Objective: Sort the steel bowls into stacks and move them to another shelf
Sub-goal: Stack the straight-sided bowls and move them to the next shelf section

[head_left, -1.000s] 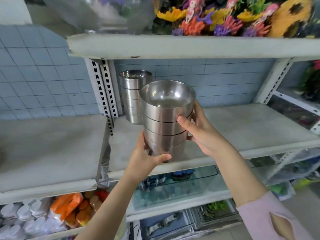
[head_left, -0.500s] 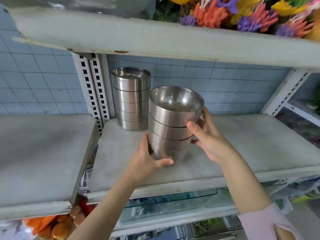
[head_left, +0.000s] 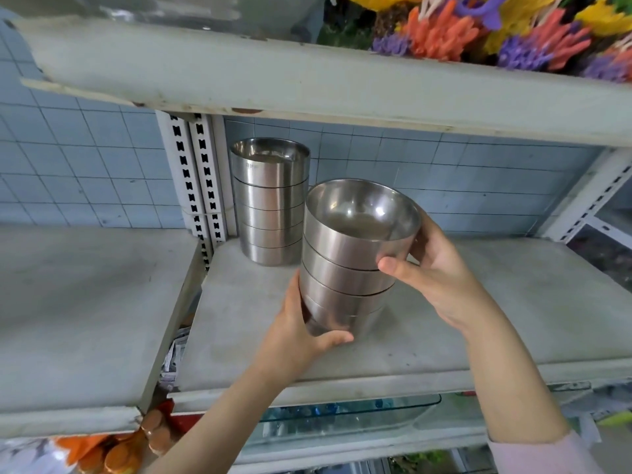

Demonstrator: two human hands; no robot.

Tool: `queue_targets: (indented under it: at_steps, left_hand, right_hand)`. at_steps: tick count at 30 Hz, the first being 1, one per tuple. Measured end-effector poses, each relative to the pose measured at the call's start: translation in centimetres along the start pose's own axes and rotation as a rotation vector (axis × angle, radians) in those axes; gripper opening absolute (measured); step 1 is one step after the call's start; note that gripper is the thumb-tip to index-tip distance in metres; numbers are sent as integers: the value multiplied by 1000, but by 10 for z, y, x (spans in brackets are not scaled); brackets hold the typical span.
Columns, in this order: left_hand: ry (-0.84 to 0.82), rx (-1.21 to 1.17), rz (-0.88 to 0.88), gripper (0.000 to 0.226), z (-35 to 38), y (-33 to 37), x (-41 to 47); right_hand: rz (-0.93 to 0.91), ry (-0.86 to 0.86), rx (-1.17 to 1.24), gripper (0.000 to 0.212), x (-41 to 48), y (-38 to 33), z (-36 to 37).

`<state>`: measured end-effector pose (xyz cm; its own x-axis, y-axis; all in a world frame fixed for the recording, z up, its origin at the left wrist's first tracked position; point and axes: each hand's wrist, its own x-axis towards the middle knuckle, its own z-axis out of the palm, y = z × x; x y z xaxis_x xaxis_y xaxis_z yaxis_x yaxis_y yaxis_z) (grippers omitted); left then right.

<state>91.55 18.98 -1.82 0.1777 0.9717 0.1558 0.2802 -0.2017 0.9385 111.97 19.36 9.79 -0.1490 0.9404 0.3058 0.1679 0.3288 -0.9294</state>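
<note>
Your left hand curls round the base of the held stack of brushed steel bowls, and your right hand grips its top bowl. It leans over the grey shelf (contact unclear), near the back stack. Free board lies rightwards.

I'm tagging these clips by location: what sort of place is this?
Most likely a small household-goods shop, though a stockroom is possible. Slotted uprights carry the grey shelf, a back stack of identical steel bowls stands behind the held stack, and plastic flowers crowd the upper shelf.
</note>
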Motion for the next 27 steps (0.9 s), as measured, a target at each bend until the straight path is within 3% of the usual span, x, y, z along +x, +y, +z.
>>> queue_targets:
  at_steps: [5, 15, 19, 23, 27]
  left_hand:
    - [-18, 2, -6, 121, 2, -1, 7]
    - [-8, 4, -27, 128, 28, 1, 53]
    - [9, -14, -50, 117, 39, 3, 84]
    - [52, -17, -77, 107, 50, 2, 116]
    - [80, -21, -127, 111, 59, -3, 146]
  right_hand:
    - [-13, -39, -21, 82, 7, 5, -8]
    - [39, -50, -83, 72, 49, 17, -44]
    - [78, -72, -69, 68, 79, 24, -64]
    - [89, -115, -125, 77, 113, 39, -79]
    - [91, -113, -183, 92, 142, 54, -87]
